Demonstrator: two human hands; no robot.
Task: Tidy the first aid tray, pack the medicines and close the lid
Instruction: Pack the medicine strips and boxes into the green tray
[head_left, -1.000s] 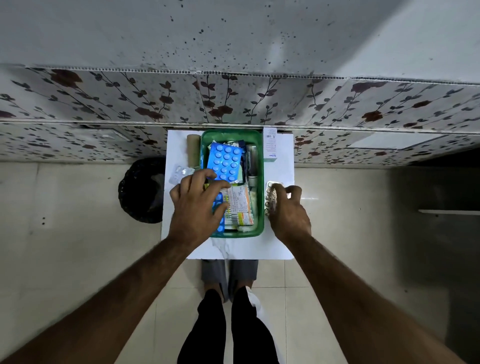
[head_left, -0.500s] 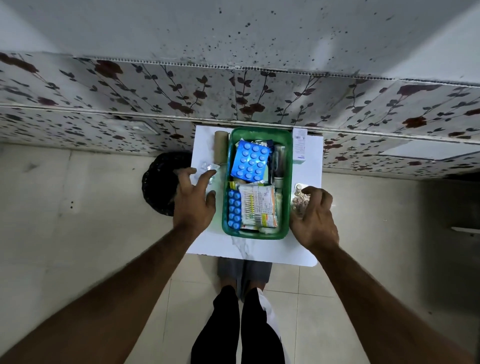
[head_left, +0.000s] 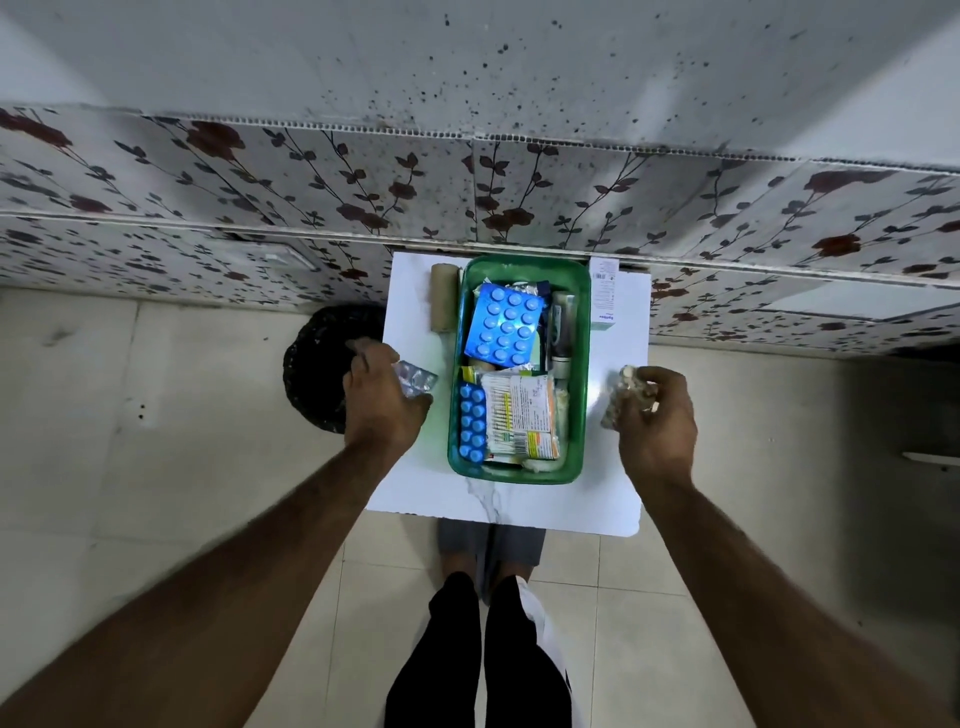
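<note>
Head view: green tray (head_left: 583, 332) sits on the white worktop (head_left: 618, 483) between both hands, already stuffed with a blue blister pack (head_left: 503, 325), a second blue strip (head_left: 471, 423), a printed packet (head_left: 522, 418) and a dark tube (head_left: 560, 332). Left hand (head_left: 382, 402) is just left of the tray, fingers pinching a silver blister strip (head_left: 414, 378) raised off the worktop. A second ago this hand was resting on the tray contents and the strip lay flat, so it has left the tray and picked the strip up. Right hand (head_left: 655, 421) is just right of the tray, fingers closed on a pale pill strip (head_left: 623, 392), now lifted where earlier it was only being gripped on the surface. Beyond the left hand a brown roll (head_left: 442, 299) stays outside; beyond the right hand a white box (head_left: 604, 296) too. Likely next: both strips into the tray. No lid visible, closing not started.
</note>
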